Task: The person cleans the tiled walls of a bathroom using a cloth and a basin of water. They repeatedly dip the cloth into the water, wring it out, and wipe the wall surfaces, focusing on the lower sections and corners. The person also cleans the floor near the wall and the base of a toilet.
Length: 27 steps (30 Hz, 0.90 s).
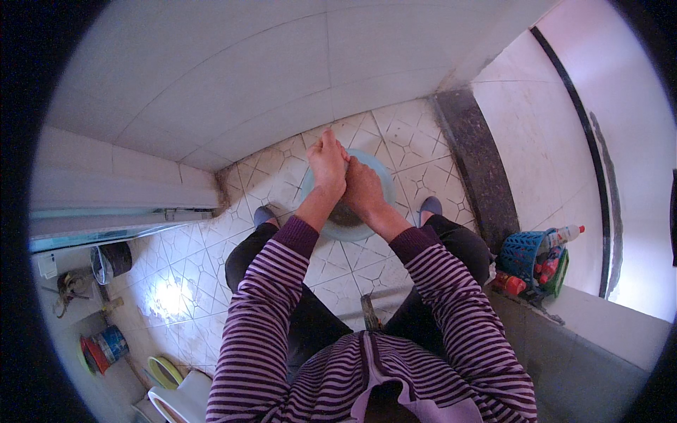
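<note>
A pale blue-green basin stands on the tiled floor between my feet, with something dark brown showing at its bottom. Above it, my left hand is curled with its thumb pointing up and away from me. My right hand presses against it, knuckles up and fingers bent inward. The two hands touch each other. Whatever may lie between the palms is hidden.
A tiled wall rises just beyond the basin. On the right, a blue plastic basket with bottles sits on a ledge beside a dark stone sill. At left are a dark bin, a blue bucket and a white toilet.
</note>
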{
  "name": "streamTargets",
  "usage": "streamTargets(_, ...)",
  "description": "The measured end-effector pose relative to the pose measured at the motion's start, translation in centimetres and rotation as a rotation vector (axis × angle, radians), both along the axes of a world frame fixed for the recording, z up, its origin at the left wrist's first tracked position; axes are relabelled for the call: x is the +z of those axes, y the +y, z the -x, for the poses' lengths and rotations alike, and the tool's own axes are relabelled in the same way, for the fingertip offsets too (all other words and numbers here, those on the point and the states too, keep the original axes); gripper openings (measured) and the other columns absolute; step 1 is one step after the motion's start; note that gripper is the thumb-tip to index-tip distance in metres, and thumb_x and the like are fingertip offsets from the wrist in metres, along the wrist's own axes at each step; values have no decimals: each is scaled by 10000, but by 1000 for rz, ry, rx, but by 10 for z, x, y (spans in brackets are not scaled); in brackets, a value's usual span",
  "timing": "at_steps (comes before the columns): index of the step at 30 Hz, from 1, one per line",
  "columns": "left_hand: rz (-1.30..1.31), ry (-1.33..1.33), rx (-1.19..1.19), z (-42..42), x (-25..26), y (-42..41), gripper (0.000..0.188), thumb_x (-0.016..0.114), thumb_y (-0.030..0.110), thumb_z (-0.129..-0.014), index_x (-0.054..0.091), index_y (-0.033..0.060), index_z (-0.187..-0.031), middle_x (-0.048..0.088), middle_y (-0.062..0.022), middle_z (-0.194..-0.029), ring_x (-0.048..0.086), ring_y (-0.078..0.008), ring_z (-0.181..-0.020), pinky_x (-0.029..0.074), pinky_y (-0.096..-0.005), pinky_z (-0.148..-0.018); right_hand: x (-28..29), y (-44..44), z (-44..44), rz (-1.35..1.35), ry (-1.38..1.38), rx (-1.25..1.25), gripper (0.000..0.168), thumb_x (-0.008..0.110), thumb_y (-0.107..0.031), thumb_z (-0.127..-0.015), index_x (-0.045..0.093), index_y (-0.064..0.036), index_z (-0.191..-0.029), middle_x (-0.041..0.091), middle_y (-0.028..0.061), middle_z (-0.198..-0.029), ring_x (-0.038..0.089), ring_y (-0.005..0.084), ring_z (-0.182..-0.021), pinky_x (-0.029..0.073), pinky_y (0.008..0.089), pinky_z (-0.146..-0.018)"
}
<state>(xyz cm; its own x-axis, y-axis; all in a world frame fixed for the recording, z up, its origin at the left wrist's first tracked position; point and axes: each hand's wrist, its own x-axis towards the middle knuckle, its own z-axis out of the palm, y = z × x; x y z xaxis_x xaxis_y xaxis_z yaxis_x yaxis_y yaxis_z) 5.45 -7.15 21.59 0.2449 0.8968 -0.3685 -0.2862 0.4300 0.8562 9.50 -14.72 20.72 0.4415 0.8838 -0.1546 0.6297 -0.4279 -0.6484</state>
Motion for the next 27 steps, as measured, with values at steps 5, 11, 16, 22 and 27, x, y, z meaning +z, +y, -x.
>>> streamTargets(5, 25, -2, 8, 0, -4, 5, 406, 468, 265, -931, 394, 80, -577, 402, -13, -501, 381, -115, -438, 347, -296, -442, -3, 2, 2, -63, 7, 16, 355, 646, -200, -745, 519, 53, -959, 630, 261, -843, 615, 414, -812, 488, 489, -695)
streamTargets(11, -13, 24, -8, 1, -4, 4, 398, 468, 252, -924, 398, 78, -573, 404, -11, -503, 379, -118, -432, 357, -291, -443, -5, 1, 1, -25, 16, 2, 351, 643, -212, -750, 516, 46, -951, 627, 260, -866, 610, 411, -831, 486, 478, -706)
streamTargets(16, 20, -14, 5, 0, 0, 3, 392, 475, 262, -918, 398, 81, -579, 398, -6, -502, 378, -114, -433, 353, -289, -442, -8, 1, 1, -37, -39, 11, 341, 643, -205, -746, 504, 37, -941, 626, 252, -853, 611, 406, -820, 485, 482, -699)
streamTargets(22, 5, -7, -10, 2, 0, 2, 393, 470, 266, -923, 404, 82, -583, 399, -4, -500, 375, -112, -435, 346, -286, -445, -6, -1, 2, -45, -24, 10, 324, 633, -199, -754, 504, 33, -940, 627, 251, -831, 615, 405, -803, 487, 484, -693)
streamTargets(27, -31, 35, -85, 0, 2, 1, 399, 480, 338, -932, 489, 64, -641, 459, -14, -559, 435, -113, -520, 377, -279, -526, -5, 0, -4, -36, 28, -50, 382, 650, -218, -739, 493, 17, -996, 626, 269, -853, 615, 412, -832, 488, 487, -706)
